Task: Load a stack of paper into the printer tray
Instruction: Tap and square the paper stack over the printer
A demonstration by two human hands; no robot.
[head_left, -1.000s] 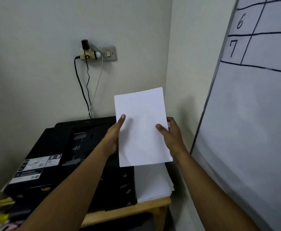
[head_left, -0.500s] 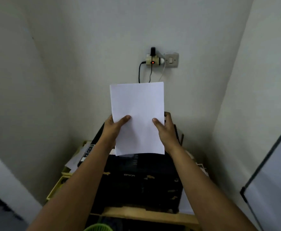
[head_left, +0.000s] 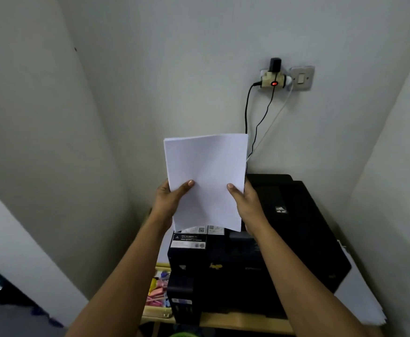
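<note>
Left hand and right hand grip the white paper stack upright. It hangs above the black printer; loading remains undone.

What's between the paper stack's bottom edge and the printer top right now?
In the head view, nothing: the paper stack, held by both hands, hangs above the printer; only the printer's own label stickers show below.

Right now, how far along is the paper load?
Done: a paper stack is picked up, upright. In hand: left hand and right hand grip its side edges above the black printer. Left: lower it into the tray, which isn't identifiable here. More paper lies beside the printer.
</note>
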